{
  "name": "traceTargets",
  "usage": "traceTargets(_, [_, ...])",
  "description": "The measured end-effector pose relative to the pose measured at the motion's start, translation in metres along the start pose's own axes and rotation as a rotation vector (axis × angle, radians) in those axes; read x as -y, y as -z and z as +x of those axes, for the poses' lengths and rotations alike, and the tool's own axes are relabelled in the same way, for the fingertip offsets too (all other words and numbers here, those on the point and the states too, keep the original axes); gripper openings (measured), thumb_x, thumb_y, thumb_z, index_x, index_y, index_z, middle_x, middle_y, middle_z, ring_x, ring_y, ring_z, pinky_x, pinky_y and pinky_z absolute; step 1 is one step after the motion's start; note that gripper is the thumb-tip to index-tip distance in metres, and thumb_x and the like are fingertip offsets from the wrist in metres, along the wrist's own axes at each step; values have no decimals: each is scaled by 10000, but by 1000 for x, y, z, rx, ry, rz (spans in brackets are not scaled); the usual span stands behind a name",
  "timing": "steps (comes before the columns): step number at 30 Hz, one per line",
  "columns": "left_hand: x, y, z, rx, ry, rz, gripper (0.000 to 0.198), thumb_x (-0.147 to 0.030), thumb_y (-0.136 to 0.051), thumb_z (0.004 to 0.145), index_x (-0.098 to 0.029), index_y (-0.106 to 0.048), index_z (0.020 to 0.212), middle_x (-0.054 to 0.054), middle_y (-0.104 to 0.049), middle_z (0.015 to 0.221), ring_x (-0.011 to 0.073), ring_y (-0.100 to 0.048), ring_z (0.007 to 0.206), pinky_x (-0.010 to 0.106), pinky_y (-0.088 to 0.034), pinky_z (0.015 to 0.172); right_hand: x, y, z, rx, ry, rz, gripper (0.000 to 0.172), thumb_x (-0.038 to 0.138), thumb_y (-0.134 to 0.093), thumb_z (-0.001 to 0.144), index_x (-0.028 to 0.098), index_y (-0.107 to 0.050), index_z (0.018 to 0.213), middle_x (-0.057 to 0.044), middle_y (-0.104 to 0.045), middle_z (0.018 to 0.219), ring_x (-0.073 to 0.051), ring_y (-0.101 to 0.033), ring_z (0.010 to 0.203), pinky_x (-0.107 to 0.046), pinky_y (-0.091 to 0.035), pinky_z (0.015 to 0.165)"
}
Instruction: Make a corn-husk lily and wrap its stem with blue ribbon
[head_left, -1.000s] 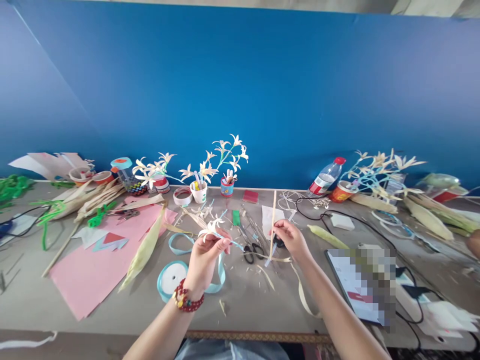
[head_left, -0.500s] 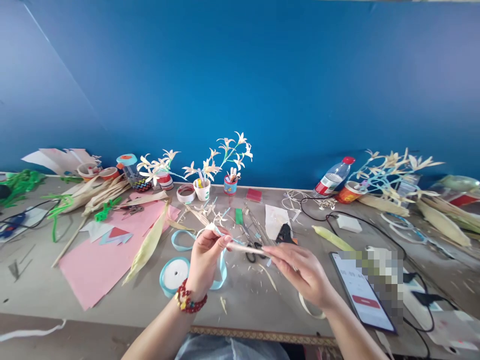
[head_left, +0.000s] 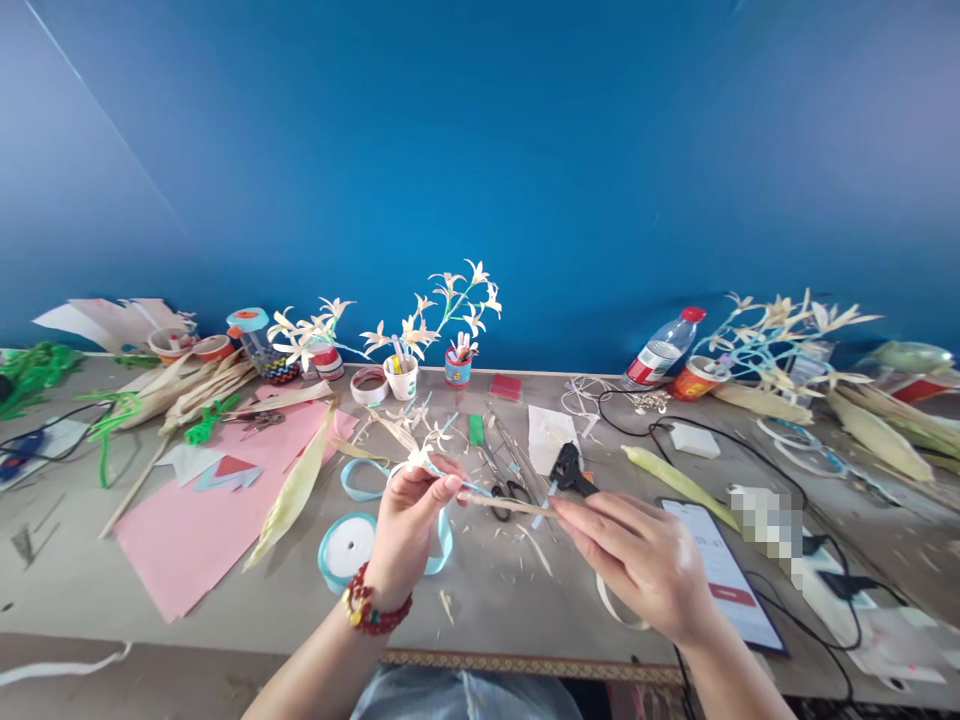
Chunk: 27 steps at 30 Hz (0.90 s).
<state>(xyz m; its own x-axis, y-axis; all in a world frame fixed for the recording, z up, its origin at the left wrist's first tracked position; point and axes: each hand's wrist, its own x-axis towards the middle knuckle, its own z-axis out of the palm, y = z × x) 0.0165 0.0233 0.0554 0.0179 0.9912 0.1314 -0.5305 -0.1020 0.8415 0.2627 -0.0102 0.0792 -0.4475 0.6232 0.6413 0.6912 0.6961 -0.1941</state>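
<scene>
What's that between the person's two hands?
In the head view, a pale strip runs between the left hand and right hand; a light-blue stem pokes out beside it, near the left hand.

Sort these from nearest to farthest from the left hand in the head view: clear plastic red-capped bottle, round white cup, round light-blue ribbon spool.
1. Ribbon spool, just left of the left hand.
2. White cup, farther back.
3. Red-capped bottle, back and well right.
</scene>
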Motion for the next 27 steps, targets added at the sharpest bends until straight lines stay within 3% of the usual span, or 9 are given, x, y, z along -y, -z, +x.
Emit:
traceTargets(16, [3, 6, -3, 50, -42, 59, 27, -212, -754, 788, -188, -747, 800, 46, -657, 856, 174, -631, 804, 267, -533, 669, -2, 0, -6, 40, -52, 29, 278, 99, -547, 914, 213, -694, 1120, -40, -694, 727, -144, -640, 594, -242, -516, 555])
traceTargets(22, [3, 9, -4, 72, -64, 70, 29, -203, -744, 788, -177, -736, 797, 39, -652, 850, 162, -622, 760, 273, -530, 664, 0, -2, -6, 59, -131, 120, 247, 141, -535, 938, 200, -705, 1107, -19, -638, 639, -123, -546, 499, -231, -459, 487])
traceTargets(27, [4, 10, -6, 68, -95, 106, 31, -209, -733, 794, -186, -738, 815, 44, -664, 854, 164, -633, 709, 305, -548, 675, 2, -2, -5, 55, -174, 205, 241, 184, -531, 949, 211, -719, 1098, -51, -711, 700, -139, -615, 523, -230, -496, 509])
